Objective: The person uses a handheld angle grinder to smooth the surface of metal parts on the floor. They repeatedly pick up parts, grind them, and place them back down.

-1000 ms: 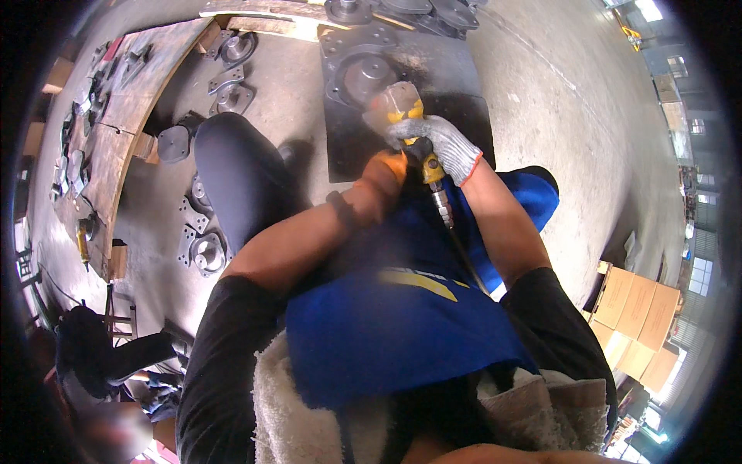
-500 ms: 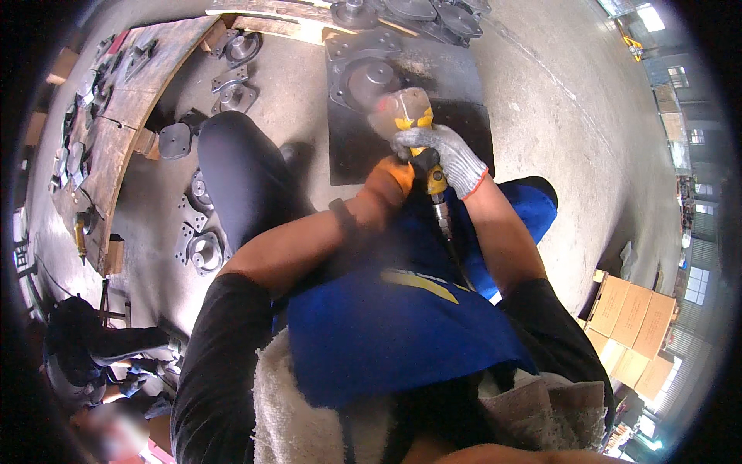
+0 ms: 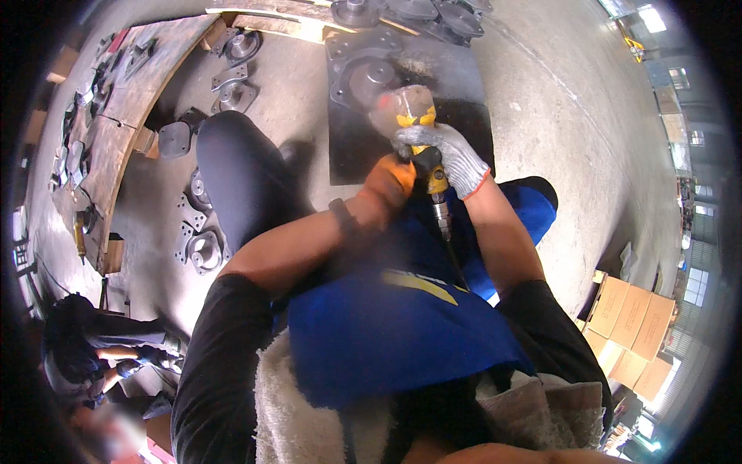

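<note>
A yellow air grinder [image 3: 435,176] with a worn, pale guard at its head is held in both my hands. My right hand [image 3: 456,155], in a grey-white knit glove, wraps over its body just behind the head. My left hand [image 3: 389,179], in an orange glove with dark fingertips, closes on the grinder's left side; its fingertips are partly hidden. The grinder's head overlaps the near right edge of a dark metal flange plate [image 3: 345,77] with a raised round hub [image 3: 379,73]. That plate lies on a black sheet [image 3: 363,158]. A hose fitting [image 3: 441,216] hangs from the grinder's rear end.
More metal flange parts [image 3: 205,251] lie on the floor by my left knee. A wooden bench [image 3: 127,100] with parts stands left. Pallet boards [image 3: 290,27] bear parts beyond the sheet. Cardboard boxes [image 3: 634,313] are stacked at right. Another person [image 3: 81,340] crouches at lower left.
The grinder and my hands have barely shifted, keeping the same grip. At lower left the other person's arms and leg have moved slightly.
</note>
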Tool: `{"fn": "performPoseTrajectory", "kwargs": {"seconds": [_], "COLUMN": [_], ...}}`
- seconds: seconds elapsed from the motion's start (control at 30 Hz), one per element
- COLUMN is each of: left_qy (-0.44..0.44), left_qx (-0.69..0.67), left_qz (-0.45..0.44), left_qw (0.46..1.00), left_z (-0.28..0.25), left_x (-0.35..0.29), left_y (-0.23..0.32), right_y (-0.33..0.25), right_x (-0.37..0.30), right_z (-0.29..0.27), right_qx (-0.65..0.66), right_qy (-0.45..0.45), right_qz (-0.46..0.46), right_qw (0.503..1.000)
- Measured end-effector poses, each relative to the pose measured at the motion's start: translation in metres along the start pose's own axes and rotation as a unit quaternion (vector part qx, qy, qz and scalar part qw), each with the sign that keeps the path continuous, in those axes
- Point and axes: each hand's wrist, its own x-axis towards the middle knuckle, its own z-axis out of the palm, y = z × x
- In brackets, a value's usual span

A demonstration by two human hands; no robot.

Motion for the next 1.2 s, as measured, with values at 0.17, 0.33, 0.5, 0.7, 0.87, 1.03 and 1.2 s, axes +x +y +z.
{"fn": "performPoseTrajectory", "kwargs": {"seconds": [0.17,0.33,0.5,0.7,0.87,1.03,1.2], "left_qy": [-0.085,0.009,0.064,-0.234,-0.140,0.038,-0.186], "left_qx": [-0.227,-0.168,-0.063,0.380,0.293,0.147,0.124], "left_qz": [-0.186,-0.078,-0.146,-0.277,-0.340,-0.488,-0.181], "left_qw": [0.952,0.983,0.985,0.851,0.882,0.860,0.958], "left_z": [-0.035,-0.036,-0.050,-0.059,-0.052,-0.024,-0.049], "left_x": [0.023,0.030,0.047,0.086,0.085,0.076,0.057], "left_y": [0.021,0.024,-0.009,-0.122,-0.122,-0.116,-0.034], "right_y": [-0.004,-0.019,-0.029,-0.008,-0.001,-0.004,-0.002], "right_x": [-0.001,-0.017,-0.052,-0.053,-0.058,-0.058,-0.053], "right_z": [0.001,0.001,-0.020,-0.054,-0.053,-0.045,-0.051], "right_qx": [-0.055,-0.060,0.058,0.050,0.043,0.009,0.003], "right_qy": [0.002,0.053,0.074,0.108,0.120,0.119,0.115], "right_qz": [-0.034,-0.050,-0.130,-0.071,-0.026,-0.029,-0.023], "right_qw": [0.998,0.996,0.987,0.990,0.992,0.992,0.993]}}
